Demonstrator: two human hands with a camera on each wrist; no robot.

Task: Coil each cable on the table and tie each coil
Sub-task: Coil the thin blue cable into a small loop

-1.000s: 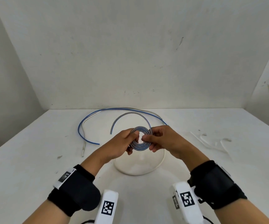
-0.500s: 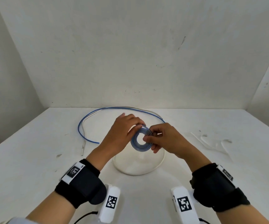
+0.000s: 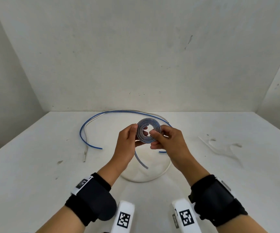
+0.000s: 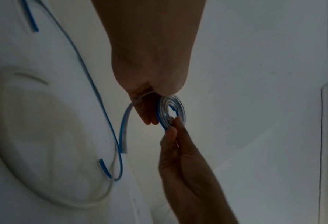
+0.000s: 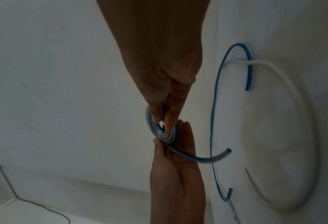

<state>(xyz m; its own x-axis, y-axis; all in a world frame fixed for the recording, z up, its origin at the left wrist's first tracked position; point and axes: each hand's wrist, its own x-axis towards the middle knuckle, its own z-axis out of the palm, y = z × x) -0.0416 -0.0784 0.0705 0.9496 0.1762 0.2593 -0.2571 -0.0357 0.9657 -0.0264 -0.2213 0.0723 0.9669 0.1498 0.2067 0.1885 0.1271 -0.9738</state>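
Observation:
A flat blue-grey cable is wound into a tight spiral coil (image 3: 149,132) that I hold above the table between both hands. My left hand (image 3: 136,135) grips the coil's left edge, thumb on the front and fingers behind. The coil's lower right side is pinched by my right hand (image 3: 154,138). A short loose tail (image 3: 141,161) hangs below the coil. The left wrist view shows the coil (image 4: 171,112) under my left hand (image 4: 155,106). In the right wrist view, my right hand (image 5: 165,118) pinches the coil (image 5: 160,133), with the tail (image 5: 207,159) curving away.
A long thin blue cable (image 3: 83,130) arcs across the far side of the white table (image 3: 35,165). A white cable (image 3: 152,179) loops on the table beneath my hands. Several thin white ties (image 3: 220,148) lie at the right. Walls close in the back and both sides.
The loose end that arched up to the left is now mostly wound in, leaving a short tail hanging below. Both hands have lifted the coil higher and farther from me.

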